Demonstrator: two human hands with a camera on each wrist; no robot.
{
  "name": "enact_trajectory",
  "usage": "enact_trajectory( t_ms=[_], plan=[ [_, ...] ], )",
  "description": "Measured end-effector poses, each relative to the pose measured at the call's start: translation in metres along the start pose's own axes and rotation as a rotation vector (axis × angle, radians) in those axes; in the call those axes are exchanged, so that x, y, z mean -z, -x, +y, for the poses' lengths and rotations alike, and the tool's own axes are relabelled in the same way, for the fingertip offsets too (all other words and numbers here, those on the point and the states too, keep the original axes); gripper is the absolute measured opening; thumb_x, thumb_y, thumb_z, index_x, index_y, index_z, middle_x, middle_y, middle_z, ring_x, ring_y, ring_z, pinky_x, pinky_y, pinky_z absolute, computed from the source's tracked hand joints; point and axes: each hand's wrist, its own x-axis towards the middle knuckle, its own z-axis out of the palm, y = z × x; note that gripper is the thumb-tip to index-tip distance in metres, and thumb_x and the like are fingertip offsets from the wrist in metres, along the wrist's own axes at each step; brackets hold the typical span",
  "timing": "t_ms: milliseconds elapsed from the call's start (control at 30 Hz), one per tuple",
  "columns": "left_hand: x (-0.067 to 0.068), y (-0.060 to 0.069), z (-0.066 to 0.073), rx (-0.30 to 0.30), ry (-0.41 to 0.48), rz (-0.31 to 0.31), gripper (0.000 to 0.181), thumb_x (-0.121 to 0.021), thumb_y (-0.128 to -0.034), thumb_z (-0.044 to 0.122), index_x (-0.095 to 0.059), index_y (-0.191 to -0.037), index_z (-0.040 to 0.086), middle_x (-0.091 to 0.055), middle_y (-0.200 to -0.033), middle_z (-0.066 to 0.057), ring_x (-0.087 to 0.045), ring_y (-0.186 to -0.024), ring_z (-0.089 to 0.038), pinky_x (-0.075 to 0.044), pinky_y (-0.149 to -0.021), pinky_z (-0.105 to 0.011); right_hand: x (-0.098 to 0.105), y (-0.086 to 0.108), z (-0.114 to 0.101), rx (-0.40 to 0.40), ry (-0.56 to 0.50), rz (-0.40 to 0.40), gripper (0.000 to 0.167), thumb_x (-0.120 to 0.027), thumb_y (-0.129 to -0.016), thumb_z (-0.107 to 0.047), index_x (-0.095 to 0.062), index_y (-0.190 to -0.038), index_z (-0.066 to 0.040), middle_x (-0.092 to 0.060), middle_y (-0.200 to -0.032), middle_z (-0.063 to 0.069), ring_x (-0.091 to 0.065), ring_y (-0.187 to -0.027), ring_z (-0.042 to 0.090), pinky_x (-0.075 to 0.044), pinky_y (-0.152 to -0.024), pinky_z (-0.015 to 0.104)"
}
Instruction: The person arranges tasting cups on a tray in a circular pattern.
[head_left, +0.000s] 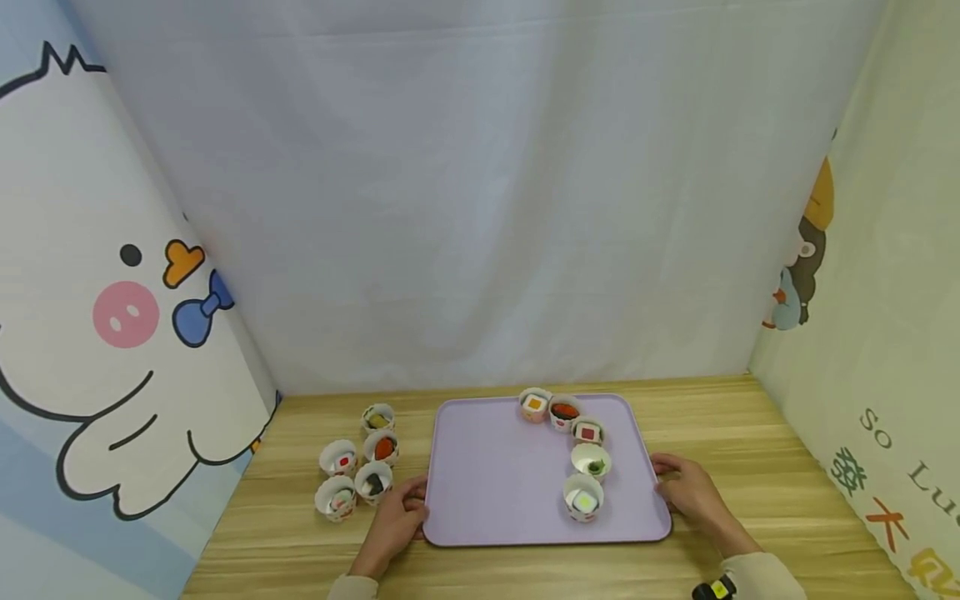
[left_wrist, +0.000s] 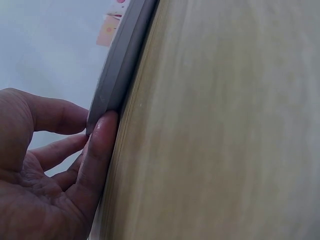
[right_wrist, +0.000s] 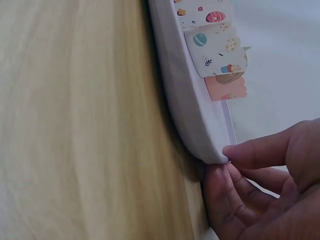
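A purple tray (head_left: 495,475) lies on the wooden table, with several paper cups in a curved row on its right half, among them one with a yellow-green square (head_left: 583,498) and one with a red topping (head_left: 564,412). My left hand (head_left: 397,521) pinches the tray's left edge near the front corner; in the left wrist view the thumb and fingers of that hand (left_wrist: 55,165) meet at the tray rim (left_wrist: 117,65). At the right edge my right hand (head_left: 693,496) holds the rim, and the right wrist view shows its fingers and thumb (right_wrist: 265,185) pinching the tray (right_wrist: 185,95).
Left of the tray several more filled cups stand close together on the table (head_left: 262,533), one of them with a dark topping (head_left: 373,483) near my left hand. A pale curtain (head_left: 480,208) hangs behind the table, with printed cloths at both sides.
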Motion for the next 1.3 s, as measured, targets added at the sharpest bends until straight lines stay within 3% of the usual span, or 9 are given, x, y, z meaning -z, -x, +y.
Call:
enact_trajectory(
  t_ms=[233,633,967,1133,1233,1300],
  plan=[
    [0.000,0.001,0.003,0.026,-0.013,0.006,0.057,-0.058,-0.0797,-0.008,-0.049,-0.136,-0.010,-0.061,-0.108,-0.019,-0.062,-0.081,-0.016,-0.056,-0.051,-0.031,0.003,-0.001,0.005,-0.011,-0.063,-0.019,0.055,-0.060,-0.080,0.009,-0.050,-0.134,0.012,-0.057,-0.122,0.029,-0.064,-0.079,0.016,-0.059,-0.061,0.031],
    [-0.002,-0.002,-0.004,0.041,-0.036,0.013,0.056,-0.057,-0.0816,-0.009,-0.048,-0.137,-0.011,-0.061,-0.109,-0.019,-0.060,-0.081,-0.016,-0.056,-0.051,-0.032,0.003,-0.006,0.020,-0.004,-0.169,-0.072,0.061,-0.064,-0.078,0.009,-0.046,-0.137,0.013,-0.054,-0.127,0.030,-0.065,-0.082,0.014,-0.061,-0.067,0.032],
    [0.002,0.009,0.006,0.021,-0.021,0.021,0.050,-0.060,-0.0856,-0.001,-0.051,-0.134,-0.010,-0.061,-0.117,-0.023,-0.066,-0.092,-0.022,-0.060,-0.058,-0.033,0.004,-0.006,0.020,0.005,-0.191,-0.089,0.062,-0.064,-0.078,0.010,-0.044,-0.137,0.014,-0.053,-0.128,0.031,-0.067,-0.084,0.015,-0.061,-0.069,0.032],
    [0.003,0.014,0.012,-0.065,-0.154,0.057,0.044,-0.065,-0.0859,0.002,-0.057,-0.128,-0.009,-0.065,-0.113,-0.019,-0.066,-0.097,-0.025,-0.058,-0.071,-0.027,0.005,-0.006,0.019,0.003,-0.179,-0.086,0.062,-0.064,-0.079,0.008,-0.044,-0.138,0.013,-0.052,-0.129,0.031,-0.066,-0.084,0.014,-0.061,-0.069,0.031],
    [0.004,0.019,0.018,-0.126,-0.259,0.092,0.042,-0.069,-0.0856,0.006,-0.061,-0.125,-0.007,-0.067,-0.111,-0.015,-0.066,-0.102,-0.028,-0.055,-0.083,-0.027,0.006,-0.007,0.019,-0.005,-0.174,-0.086,0.062,-0.064,-0.080,0.007,-0.045,-0.139,0.012,-0.051,-0.130,0.031,-0.065,-0.084,0.014,-0.060,-0.069,0.031],
    [0.004,0.022,0.023,-0.153,-0.275,0.104,0.043,-0.070,-0.0855,0.006,-0.060,-0.126,-0.005,-0.067,-0.112,-0.015,-0.065,-0.105,-0.031,-0.056,-0.087,-0.032,0.006,-0.007,0.020,-0.008,-0.172,-0.082,0.062,-0.065,-0.080,0.007,-0.045,-0.139,0.012,-0.052,-0.130,0.031,-0.065,-0.084,0.014,-0.060,-0.069,0.031]
  ],
)
